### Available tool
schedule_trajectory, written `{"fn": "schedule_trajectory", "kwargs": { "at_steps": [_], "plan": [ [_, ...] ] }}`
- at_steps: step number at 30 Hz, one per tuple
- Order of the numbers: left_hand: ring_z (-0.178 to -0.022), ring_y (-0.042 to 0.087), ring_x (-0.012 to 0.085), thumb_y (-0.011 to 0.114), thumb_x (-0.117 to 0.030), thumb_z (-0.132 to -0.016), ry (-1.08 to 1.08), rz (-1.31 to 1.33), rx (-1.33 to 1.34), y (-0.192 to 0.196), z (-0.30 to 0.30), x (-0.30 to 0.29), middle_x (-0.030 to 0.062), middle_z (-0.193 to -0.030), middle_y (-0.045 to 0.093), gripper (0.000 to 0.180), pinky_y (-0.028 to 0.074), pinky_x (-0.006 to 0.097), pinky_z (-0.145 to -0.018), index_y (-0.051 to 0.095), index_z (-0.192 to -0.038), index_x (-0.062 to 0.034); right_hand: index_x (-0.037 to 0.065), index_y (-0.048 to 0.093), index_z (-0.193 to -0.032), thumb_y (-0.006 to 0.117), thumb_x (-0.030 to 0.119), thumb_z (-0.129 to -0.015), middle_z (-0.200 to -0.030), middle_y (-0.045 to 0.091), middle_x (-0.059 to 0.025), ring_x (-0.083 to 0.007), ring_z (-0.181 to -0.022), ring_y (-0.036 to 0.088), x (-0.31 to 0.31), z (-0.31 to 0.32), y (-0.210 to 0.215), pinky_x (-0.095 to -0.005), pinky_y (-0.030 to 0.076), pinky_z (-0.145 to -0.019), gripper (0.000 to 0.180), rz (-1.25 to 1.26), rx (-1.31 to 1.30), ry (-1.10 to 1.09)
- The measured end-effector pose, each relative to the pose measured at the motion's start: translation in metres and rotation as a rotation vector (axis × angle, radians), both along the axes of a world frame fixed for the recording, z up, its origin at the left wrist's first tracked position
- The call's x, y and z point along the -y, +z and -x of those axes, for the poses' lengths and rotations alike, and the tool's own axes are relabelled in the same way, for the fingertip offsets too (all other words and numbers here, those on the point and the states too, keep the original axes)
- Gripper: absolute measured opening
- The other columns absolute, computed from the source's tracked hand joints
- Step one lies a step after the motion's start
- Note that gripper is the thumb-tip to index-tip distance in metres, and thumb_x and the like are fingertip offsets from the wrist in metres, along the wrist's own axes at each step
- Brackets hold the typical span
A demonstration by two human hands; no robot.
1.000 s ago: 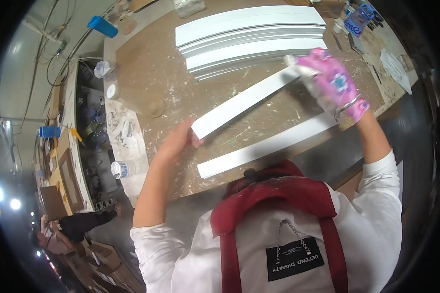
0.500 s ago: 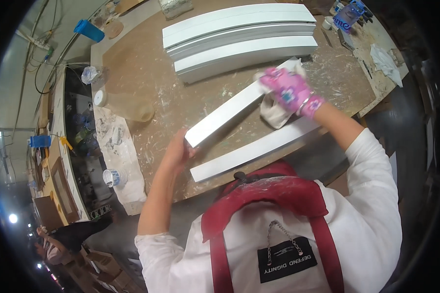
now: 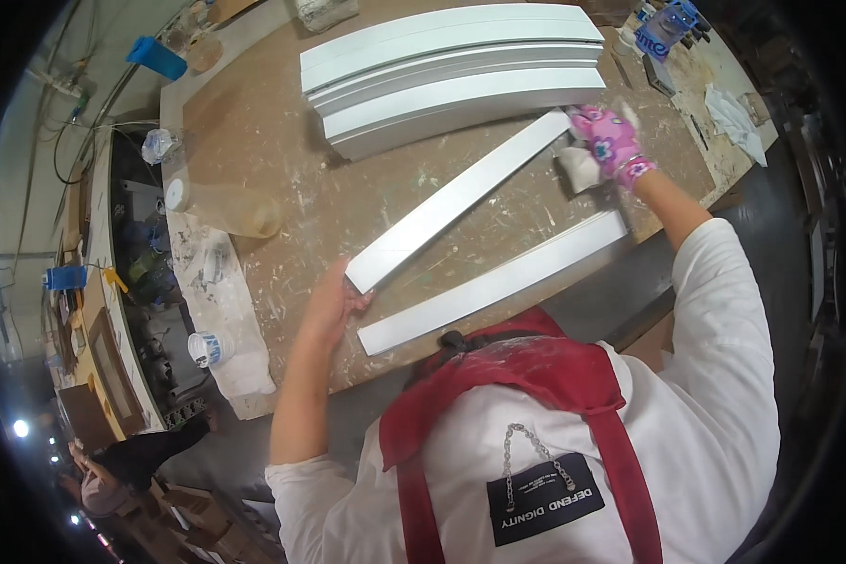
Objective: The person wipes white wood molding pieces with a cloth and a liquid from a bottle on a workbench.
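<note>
Paint-flecked brown workbench, scarred and dusty, seen from above. On it lies a long white board, set on a diagonal from near centre-left up toward the far right. Left hand, bare, closed on the near end of that board, fingers wrapped over its edge; near end looks slightly lifted off the bench, though the fisheye makes that hard to judge. Right hand, in a pink patterned glove, clenched around a wad of white cloth, pressed against the far end of the same board.

Second white board flat on the bench just beside the first, on the near side, roughly parallel, not touched by either hand. Stack of white boards beyond, several deep, along the far part of the bench, well clear of the left hand, close to the gloved one.

Clear plastic jar on its side near the left edge. Blue roll at far left corner. Crumpled white rag and small tools at the right end of the bench. Below the left edge, a cluttered shelf with a paint-smeared plastic sheet. Person wears a white long-sleeved shirt and red apron straps.
</note>
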State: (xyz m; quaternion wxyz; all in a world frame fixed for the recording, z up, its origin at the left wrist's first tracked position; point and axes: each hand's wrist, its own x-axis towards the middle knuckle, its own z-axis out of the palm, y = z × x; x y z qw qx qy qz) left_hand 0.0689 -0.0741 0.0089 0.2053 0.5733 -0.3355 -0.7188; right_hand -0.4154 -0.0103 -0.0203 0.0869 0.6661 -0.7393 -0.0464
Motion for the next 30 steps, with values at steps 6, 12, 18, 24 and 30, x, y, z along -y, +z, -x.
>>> {"fn": "schedule_trajectory", "kwargs": {
  "at_steps": [6,12,18,24,30],
  "plan": [
    [-0.074,0.062,0.0159,0.048,-0.035,-0.096,-0.410,0.321,-0.129,0.005,-0.015,-0.003,0.0064,-0.083,0.064,0.039,0.050,0.026,-0.066,0.058,-0.104,0.0023,0.018,0.063,-0.115,0.054,0.010,-0.084,-0.109,0.063,-0.0120,-0.0318,-0.102,0.060,-0.019,0.031,0.025,-0.0423,0.049,-0.087,0.033,-0.046,0.191,-0.193],
    [-0.082,0.060,0.0097,0.063,-0.010,-0.087,-0.572,0.597,0.354,0.048,0.012,-0.020,0.0029,-0.088,0.064,0.022,0.049,0.026,-0.073,0.060,-0.106,-0.0002,0.023,0.053,-0.127,0.055,0.012,-0.086,-0.116,0.063,-0.0031,-0.0224,-0.109,0.060,0.003,-0.126,0.082,-0.0442,0.029,-0.111,0.042,0.073,0.361,0.292],
    [-0.082,0.062,0.0238,0.070,-0.009,-0.078,-0.537,0.985,0.396,0.066,0.016,-0.030,0.0120,-0.090,0.063,0.021,0.047,0.034,-0.072,0.065,-0.096,0.0009,0.006,0.052,-0.123,0.066,0.029,-0.081,-0.108,0.063,-0.0105,-0.0227,-0.092,0.062,0.007,-0.235,0.059,-0.0368,0.050,-0.083,0.050,0.208,1.281,0.660],
    [-0.081,0.062,0.0287,0.067,-0.006,-0.081,-0.531,1.072,0.460,0.040,-0.004,-0.032,0.0131,-0.092,0.062,0.019,0.048,0.034,-0.072,0.066,-0.099,-0.0017,-0.008,0.054,-0.109,0.046,0.041,-0.093,-0.099,0.065,-0.0208,-0.0262,-0.087,0.067,0.000,-0.083,0.026,-0.0367,0.060,-0.072,0.052,0.147,1.679,-0.163],
    [-0.084,0.060,0.0236,0.067,0.002,-0.077,-0.523,1.207,0.423,0.038,0.001,-0.018,0.0108,-0.090,0.062,0.019,0.046,0.031,-0.074,0.065,-0.095,0.0016,0.013,0.058,-0.115,0.064,0.016,-0.080,-0.121,0.057,-0.0134,-0.0277,-0.114,0.056,-0.008,0.029,0.022,-0.0448,0.045,-0.096,0.036,-0.350,-0.122,-0.163]
  ]
}}
